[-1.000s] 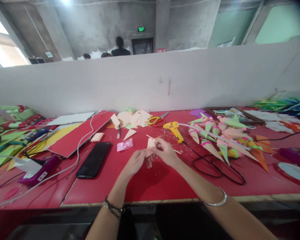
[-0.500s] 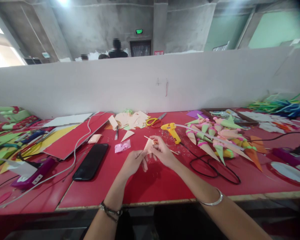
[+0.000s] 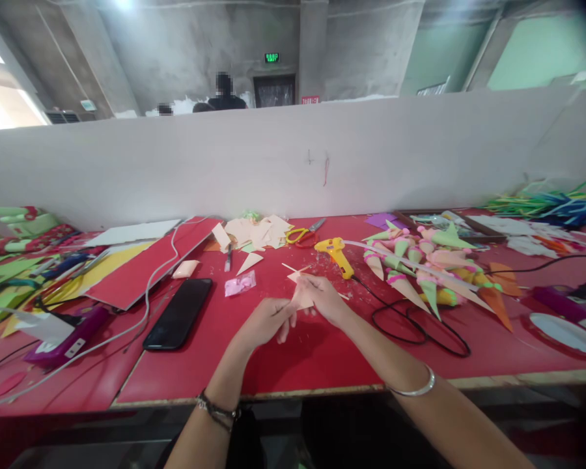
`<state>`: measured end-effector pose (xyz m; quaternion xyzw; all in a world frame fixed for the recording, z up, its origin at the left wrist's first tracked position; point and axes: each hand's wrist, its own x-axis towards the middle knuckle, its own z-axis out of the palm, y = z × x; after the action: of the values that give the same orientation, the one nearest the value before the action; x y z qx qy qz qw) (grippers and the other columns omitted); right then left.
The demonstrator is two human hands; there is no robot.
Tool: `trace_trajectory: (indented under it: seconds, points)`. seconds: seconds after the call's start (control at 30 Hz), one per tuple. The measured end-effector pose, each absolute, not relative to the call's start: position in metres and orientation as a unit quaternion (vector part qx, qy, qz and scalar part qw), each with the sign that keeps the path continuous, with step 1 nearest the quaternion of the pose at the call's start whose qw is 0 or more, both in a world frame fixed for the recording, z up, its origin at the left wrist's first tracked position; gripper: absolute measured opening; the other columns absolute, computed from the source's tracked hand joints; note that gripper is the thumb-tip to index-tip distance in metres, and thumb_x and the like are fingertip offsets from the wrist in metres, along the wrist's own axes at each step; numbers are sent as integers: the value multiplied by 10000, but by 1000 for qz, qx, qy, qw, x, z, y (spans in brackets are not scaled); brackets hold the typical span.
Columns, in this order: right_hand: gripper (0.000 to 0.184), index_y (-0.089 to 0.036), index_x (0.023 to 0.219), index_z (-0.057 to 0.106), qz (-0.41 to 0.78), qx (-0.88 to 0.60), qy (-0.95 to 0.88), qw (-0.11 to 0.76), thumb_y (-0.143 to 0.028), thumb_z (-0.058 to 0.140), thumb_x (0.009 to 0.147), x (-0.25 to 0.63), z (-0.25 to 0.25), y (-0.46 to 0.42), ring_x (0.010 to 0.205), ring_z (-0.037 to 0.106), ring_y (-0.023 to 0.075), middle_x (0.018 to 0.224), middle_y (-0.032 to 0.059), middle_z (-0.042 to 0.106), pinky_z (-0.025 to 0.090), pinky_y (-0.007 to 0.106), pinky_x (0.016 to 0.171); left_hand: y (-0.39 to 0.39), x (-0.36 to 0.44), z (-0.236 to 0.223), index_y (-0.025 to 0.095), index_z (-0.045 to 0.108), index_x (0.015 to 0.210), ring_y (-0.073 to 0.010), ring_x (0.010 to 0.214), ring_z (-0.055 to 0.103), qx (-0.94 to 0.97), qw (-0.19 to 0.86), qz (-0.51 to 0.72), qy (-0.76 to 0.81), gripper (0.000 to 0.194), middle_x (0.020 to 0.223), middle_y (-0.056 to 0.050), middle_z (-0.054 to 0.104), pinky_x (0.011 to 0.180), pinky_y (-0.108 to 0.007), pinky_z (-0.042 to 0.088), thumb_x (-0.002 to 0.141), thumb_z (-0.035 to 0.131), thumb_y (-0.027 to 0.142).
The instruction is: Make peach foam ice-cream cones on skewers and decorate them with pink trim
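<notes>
Between my two hands is a small peach-coloured paper piece (image 3: 303, 298), partly covered by fingers. My left hand (image 3: 268, 320) pinches its lower left side between thumb and fingers. The fingers of my right hand (image 3: 323, 296) close on its upper right part. Just beyond my fingertips thin pale sticks (image 3: 293, 268) lie on the red table. A yellow glue gun (image 3: 336, 256) rests to the right of them. Left of my hands are a pink packet (image 3: 240, 284) and a flat peach paper triangle (image 3: 250, 262).
Several paper cones (image 3: 420, 260) form a pile at the right, near the glue gun's black cord (image 3: 420, 335). A black phone (image 3: 178, 316) lies at the left beside a white cable (image 3: 149, 293). Scissors (image 3: 305, 233), a knife (image 3: 228, 258) and peach paper scraps (image 3: 256, 231) lie further back.
The peach paper has turned in my fingers, and my right hand has shifted slightly over it. Both hands stay close together. The view moved a little.
</notes>
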<state>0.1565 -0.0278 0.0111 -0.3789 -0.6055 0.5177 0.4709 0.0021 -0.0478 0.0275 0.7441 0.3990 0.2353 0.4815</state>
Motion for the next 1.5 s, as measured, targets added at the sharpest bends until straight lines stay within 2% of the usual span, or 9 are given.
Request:
trace_trajectory:
  seconds: [0.23, 0.43, 0.6, 0.73, 0.87, 0.97, 1.07, 1.33, 1.5]
  points:
    - [488, -169, 542, 488, 530, -383, -561, 508, -561, 340, 792, 156, 13, -27, 330, 417, 80, 387, -23, 465, 295, 206, 325, -49, 9, 27, 162, 482, 588, -84, 372, 445, 739, 476, 251, 405, 410, 361, 42, 475, 499, -194, 347, 837, 310, 439]
    - [296, -173, 674, 494, 526, -329, -654, 433, -455, 484, 762, 155, 19, -31, 404, 439, 64, 486, -53, 499, 341, 186, 405, -43, 6, 24, 162, 473, 574, -90, 408, 458, 702, 439, 355, 434, 405, 401, 39, 484, 506, -203, 355, 827, 336, 447]
    - [402, -177, 543, 420, 475, -401, -660, 422, -478, 366, 802, 155, 15, -33, 294, 330, 47, 339, -74, 392, 266, 177, 352, -41, 4, 24, 157, 493, 581, -76, 396, 424, 692, 426, 392, 431, 341, 407, 51, 458, 459, -193, 336, 799, 415, 408]
    - [442, -176, 589, 455, 489, -392, -664, 408, -502, 265, 821, 158, 14, -29, 317, 401, 77, 382, -48, 445, 301, 194, 358, -40, 3, 24, 157, 520, 665, -88, 407, 460, 664, 470, 416, 406, 317, 469, 37, 512, 431, -200, 362, 803, 384, 408]
    - [396, -165, 683, 522, 309, -449, -742, 391, -397, 258, 864, 176, 29, -20, 492, 512, 102, 536, -7, 543, 388, 217, 518, -38, 0, 26, 154, 530, 647, -86, 382, 448, 649, 456, 434, 428, 310, 410, 35, 500, 424, -197, 356, 789, 401, 398]
    - [220, -172, 838, 575, 115, -535, -807, 224, -251, 370, 842, 193, 39, -13, 762, 573, 138, 819, 45, 628, 387, 227, 673, -36, -3, 30, 150, 542, 630, -83, 372, 439, 631, 444, 461, 439, 301, 387, 30, 495, 431, -198, 350, 774, 418, 384]
    - [200, -148, 949, 564, 37, -587, -803, 100, -170, 423, 809, 200, 35, -7, 909, 558, 179, 984, 104, 601, 376, 242, 740, -35, -4, 31, 152, 521, 553, -77, 370, 419, 595, 430, 500, 459, 306, 377, 27, 472, 435, -202, 337, 763, 418, 349]
    - [254, -118, 949, 544, 3, -638, -769, 42, -80, 327, 823, 187, 10, 0, 852, 589, 197, 944, 127, 589, 400, 267, 679, -33, -6, 31, 169, 440, 465, -94, 527, 440, 646, 298, 539, 451, 301, 506, 17, 437, 558, -224, 349, 760, 415, 222]
    - [243, -141, 980, 511, -2, -629, -777, 36, -80, 361, 798, 184, 11, -7, 836, 590, 177, 965, 99, 576, 390, 241, 630, -36, -6, 35, 178, 443, 473, -107, 538, 451, 644, 289, 543, 454, 305, 510, 10, 449, 568, -233, 360, 772, 408, 226]
